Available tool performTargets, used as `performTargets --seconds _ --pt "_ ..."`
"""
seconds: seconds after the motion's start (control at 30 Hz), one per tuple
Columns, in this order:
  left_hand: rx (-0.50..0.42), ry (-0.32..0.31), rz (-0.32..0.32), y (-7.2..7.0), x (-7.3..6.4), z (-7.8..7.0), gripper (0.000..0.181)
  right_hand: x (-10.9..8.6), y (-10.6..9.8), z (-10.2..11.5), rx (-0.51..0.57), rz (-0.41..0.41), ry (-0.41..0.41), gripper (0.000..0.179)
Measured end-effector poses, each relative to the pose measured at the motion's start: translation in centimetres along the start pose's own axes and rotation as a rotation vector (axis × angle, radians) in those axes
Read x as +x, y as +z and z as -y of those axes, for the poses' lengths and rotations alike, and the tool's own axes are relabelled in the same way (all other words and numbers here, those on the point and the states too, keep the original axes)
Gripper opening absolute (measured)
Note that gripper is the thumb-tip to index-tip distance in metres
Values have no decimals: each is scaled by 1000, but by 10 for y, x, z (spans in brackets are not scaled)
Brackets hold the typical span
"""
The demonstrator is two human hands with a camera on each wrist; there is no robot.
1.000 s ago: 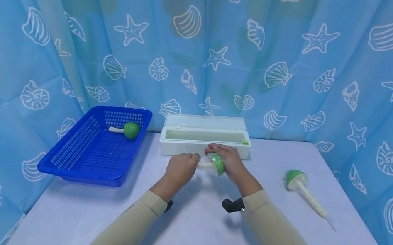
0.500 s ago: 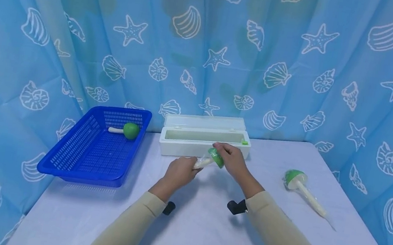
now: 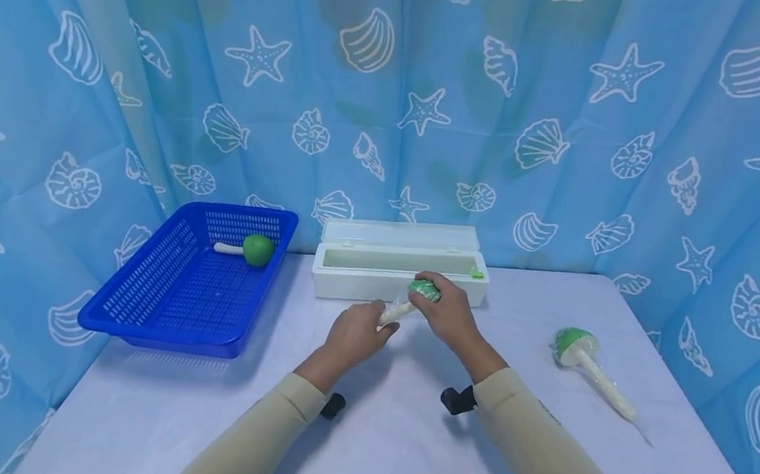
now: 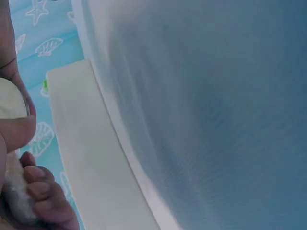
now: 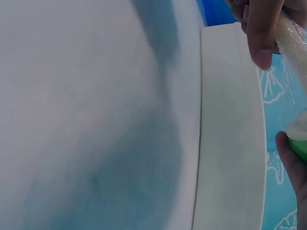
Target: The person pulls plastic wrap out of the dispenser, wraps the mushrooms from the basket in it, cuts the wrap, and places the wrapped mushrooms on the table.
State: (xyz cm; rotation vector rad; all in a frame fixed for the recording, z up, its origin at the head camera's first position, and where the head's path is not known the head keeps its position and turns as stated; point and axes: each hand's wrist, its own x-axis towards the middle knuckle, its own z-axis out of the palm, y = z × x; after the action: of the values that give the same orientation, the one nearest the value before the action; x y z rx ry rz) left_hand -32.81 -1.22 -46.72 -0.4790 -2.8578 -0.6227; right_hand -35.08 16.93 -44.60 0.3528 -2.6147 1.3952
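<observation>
Above the table, in front of the white box, both hands hold a mushroom-shaped thing with a green domed cap (image 3: 424, 289) and a white stem, wrapped in clear plastic. My left hand (image 3: 353, 334) grips the stem (image 5: 293, 45), fingers curled round it. My right hand (image 3: 448, 311) holds the cap, its thumb (image 5: 290, 155) at the green edge in the right wrist view. A second wrapped green-capped piece (image 3: 576, 346) lies on the table at the right. Another green-and-white one (image 3: 257, 251) lies in the blue basket (image 3: 91, 320).
Behind the hands stands a long white box (image 3: 344, 287) with its lid (image 3: 402, 232) raised, against the blue shell-patterned curtain (image 3: 383, 108). A white cloth covers the table (image 3: 384, 464). Each wrist carries a black mount (image 3: 458, 400).
The cap has tilted up and away from me. My right hand has shifted from lying against the cap to gripping its top. My left hand has turned slightly on the stem.
</observation>
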Motion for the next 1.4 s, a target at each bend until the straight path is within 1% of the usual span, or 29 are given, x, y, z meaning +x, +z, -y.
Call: performTargets --seconds 0.07,0.13,0.23,0.3,0.33,0.4,0.47,0.57,0.63,0.7,0.8,0.87,0.9,1.0,1.13,1.23,1.27,1.33,1.4 --pt "-35 5 30 1 -1 1 27 0 -1 -2 1 -2 -26 44" --pt "-110 15 83 2 -2 4 32 -1 -4 -3 19 -1 -72 46" --pt "-268 20 187 2 -4 8 41 -3 -12 -4 64 11 -140 50" --pt "-363 18 250 0 -6 11 44 -3 -18 -5 110 21 -164 53" --pt "-399 17 271 -1 -6 12 43 -3 -20 -6 131 30 -170 55" --pt "-443 23 286 -3 -7 14 40 -3 -25 -9 157 51 -167 60" --pt "-444 26 265 -4 -7 15 36 -1 -27 -12 147 76 -158 61" --pt "-424 11 202 -2 -7 14 31 1 -27 -14 120 110 -131 59" --pt "-409 -14 164 0 -7 12 30 2 -24 -14 95 104 -91 57" --pt "-408 -32 142 3 -7 9 30 2 -21 -12 74 81 -42 58" --pt "-405 -43 134 8 -8 5 32 3 -14 -9 8 30 28 59" --pt "-405 -46 147 11 -9 3 34 3 -12 -7 -26 15 41 56" --pt "-407 -48 155 11 -10 2 35 3 -11 -7 -40 12 44 53" --pt "-421 -50 176 11 -10 1 36 3 -12 -6 -38 17 26 48" --pt "-421 -44 185 8 -9 0 36 2 -16 -8 -21 31 -1 51" --pt "-402 -56 182 7 -8 1 34 -1 -19 -8 15 48 -15 60" --pt "-407 -70 180 7 -8 1 33 -2 -21 -6 58 54 -17 62" --pt "-442 -98 174 7 -7 1 31 -4 -26 -4 198 63 -15 63" --pt "-521 -133 169 7 -5 2 30 -4 -29 -7 382 56 12 68"
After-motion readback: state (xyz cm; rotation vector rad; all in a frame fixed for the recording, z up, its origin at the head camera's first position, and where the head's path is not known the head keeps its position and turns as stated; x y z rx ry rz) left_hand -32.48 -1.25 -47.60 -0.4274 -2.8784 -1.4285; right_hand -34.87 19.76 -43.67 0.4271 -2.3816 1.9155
